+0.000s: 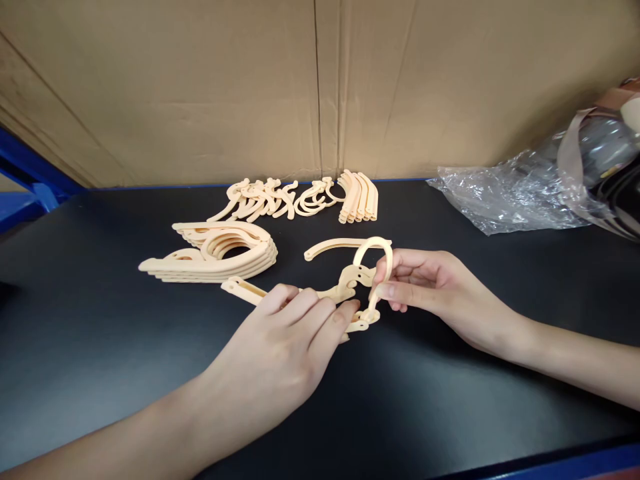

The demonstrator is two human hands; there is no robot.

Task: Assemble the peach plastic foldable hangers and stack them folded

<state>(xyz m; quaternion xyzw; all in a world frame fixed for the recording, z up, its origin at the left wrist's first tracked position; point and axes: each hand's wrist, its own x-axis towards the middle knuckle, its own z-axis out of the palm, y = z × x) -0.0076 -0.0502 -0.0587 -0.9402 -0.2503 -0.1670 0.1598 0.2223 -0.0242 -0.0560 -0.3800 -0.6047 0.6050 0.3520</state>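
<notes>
The cream hook (389, 263) is between your hands, its lower end at the frame (345, 288); whether it is seated, you cannot tell. Your right hand (425, 283) pinches the hook; your left hand (290, 347) grips the frame. Beyond, a stack (200, 270) looks finished, while a strip (333, 246) and loose parts (357, 197) on the tabletop (100, 327) seem left unjoined.

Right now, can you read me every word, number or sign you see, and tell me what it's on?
None: I can't read any words, numbers, brands or signs here.
Cream hook at the right hand: no readable text.
Stack of cream pieces: none readable.
Cardboard: only creases and seams.
Clear plastic: too shiny and crumpled to tell if anything's printed.
</notes>
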